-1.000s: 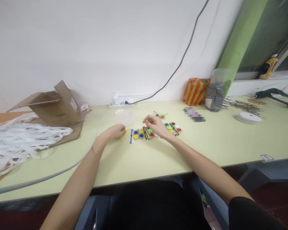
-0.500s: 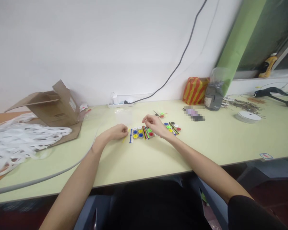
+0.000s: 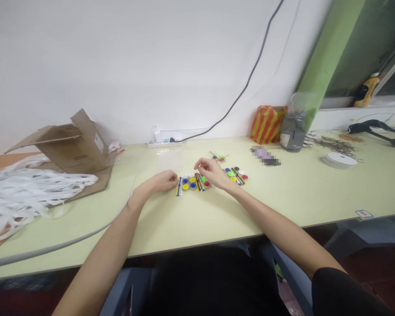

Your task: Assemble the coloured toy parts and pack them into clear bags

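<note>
My left hand (image 3: 166, 181) is closed at the left end of a row of small plastic pieces, its fingertips on a thin yellow stick (image 3: 176, 190). Right against that stick lies a blue stick (image 3: 179, 188) with wider ends. Several small round clear pieces with coloured centres follow, among them a blue-centred disc (image 3: 192, 186). Red, black and green sticks (image 3: 199, 181) lie between the disc groups. Over the middle of the row hovers my right hand (image 3: 212, 171), thumb and forefinger pinched; anything between them is too small to see. It hides some pieces beneath.
Behind the row lie a clear plastic bag (image 3: 169, 160) and a few loose pieces (image 3: 221, 158). A cardboard box (image 3: 75, 149) and white straps (image 3: 46, 184) occupy the left. A grey cable (image 3: 69, 243) crosses by my left forearm. A phone (image 3: 266, 156) and ribbon roll (image 3: 339, 160) lie right.
My left hand has shifted slightly right, bringing the yellow stick up against the blue one. My right hand stays nearly still.
</note>
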Motion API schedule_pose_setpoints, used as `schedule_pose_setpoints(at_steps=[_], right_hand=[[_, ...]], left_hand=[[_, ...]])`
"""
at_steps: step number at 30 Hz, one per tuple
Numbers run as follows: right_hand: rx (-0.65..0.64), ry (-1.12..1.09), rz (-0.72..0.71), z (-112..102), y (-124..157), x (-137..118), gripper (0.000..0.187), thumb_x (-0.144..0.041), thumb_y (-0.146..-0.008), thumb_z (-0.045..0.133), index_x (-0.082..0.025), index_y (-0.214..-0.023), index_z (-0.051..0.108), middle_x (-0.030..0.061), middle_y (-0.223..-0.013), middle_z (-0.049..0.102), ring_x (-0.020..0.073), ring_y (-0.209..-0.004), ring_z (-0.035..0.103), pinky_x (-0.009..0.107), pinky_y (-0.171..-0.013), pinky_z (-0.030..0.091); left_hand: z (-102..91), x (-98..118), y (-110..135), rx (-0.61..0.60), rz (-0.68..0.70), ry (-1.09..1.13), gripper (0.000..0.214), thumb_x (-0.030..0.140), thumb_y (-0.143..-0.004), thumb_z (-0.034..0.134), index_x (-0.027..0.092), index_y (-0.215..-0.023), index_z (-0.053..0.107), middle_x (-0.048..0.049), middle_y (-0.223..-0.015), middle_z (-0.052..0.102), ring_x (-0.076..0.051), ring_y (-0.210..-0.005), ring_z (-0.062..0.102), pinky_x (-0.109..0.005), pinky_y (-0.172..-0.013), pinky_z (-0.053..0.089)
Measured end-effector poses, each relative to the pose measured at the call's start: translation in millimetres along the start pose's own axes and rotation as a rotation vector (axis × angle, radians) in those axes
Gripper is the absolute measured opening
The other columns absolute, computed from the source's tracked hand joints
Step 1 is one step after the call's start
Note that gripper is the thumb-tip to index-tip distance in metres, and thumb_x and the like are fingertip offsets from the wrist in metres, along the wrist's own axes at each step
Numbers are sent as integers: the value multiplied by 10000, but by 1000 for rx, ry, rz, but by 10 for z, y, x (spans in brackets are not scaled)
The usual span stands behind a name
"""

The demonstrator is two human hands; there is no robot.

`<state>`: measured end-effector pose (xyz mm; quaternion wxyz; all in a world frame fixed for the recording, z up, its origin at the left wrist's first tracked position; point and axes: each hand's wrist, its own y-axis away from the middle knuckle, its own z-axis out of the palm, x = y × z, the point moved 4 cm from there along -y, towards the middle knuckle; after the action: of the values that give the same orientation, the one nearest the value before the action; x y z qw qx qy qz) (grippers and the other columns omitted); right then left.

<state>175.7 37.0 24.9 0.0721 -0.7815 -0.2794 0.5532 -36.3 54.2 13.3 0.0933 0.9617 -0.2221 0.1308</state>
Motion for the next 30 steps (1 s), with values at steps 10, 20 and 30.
schedule_pose_setpoints(at_steps=[10,20,30], right_hand=[[52,56,-4,-28,8,-30,211,-149,-786,453,-163,-860,651,-53,-603,481,114,-555,441,246,-570,304],[441,377,94,-466,-39,283,364,-132,-844,394,-189,-1153,577,4,-777,601,196,-724,565,301,-711,395],[264,937,286,-948,-59,724,444,-74,-893,440,-173,-1258,673,167,-1148,651,314,-1083,493,379,-865,384]], left_hand=[[9,-10,-12,4,8,21,242,334,-750,481,197,-559,421,22,-542,400,-122,-530,284,-303,-524,218],[12,-9,-8,27,30,4,251,303,-741,475,207,-553,340,32,-547,292,-117,-533,203,-311,-534,184],[-53,-21,-4,228,41,-119,263,284,-807,467,208,-557,434,-24,-573,505,-156,-514,373,-317,-554,214]])
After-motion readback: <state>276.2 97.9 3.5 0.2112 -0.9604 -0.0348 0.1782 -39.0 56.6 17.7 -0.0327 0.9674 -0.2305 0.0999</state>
